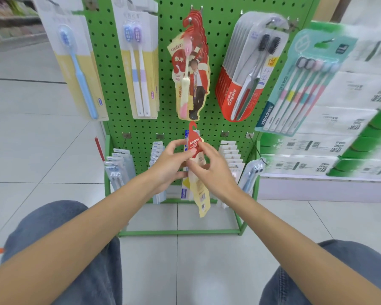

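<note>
My left hand [171, 165] and right hand [212, 172] pinch the red-hooked toothbrush pack [194, 143] upright, ready to hang it on the pegboard [213, 126].

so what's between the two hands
A red-topped pack. The left hand and right hand both pinch it in front of the pegboard, as the head view shows.

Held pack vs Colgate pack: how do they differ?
Held pack is pinched by the left hand and right hand low at the pegboard; Colgate pack hangs from an upper peg. Held pack has a red top over cream; Colgate pack is clear over a red base. Both carry red.
</note>
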### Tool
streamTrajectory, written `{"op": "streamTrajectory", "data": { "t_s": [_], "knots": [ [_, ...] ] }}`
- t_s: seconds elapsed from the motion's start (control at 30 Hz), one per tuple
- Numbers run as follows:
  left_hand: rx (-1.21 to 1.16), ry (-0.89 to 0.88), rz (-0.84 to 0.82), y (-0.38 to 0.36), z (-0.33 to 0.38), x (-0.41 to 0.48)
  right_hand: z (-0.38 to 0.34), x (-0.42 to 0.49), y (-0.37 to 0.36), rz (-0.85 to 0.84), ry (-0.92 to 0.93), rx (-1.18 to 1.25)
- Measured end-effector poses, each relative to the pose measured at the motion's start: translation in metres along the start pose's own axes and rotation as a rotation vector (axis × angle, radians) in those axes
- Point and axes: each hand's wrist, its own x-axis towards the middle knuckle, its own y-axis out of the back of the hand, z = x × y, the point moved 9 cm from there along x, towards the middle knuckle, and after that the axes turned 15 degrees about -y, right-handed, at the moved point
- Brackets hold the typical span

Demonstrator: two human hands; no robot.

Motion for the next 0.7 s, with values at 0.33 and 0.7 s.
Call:
{"op": "streamTrajectory", "data": {
  "t_s": [0.33,0.7],
  "knots": [
    [0.086,-0.132,-0.041,-0.008,0.074,0.007,-0.038,0.014,0.039,0.097,0.03,0.186],
    [0.379,-0.568,0.128,-0.013,0.185,0.035,-0.136,0.063,0.106,0.295,0.128,0.354]
  ]
}}
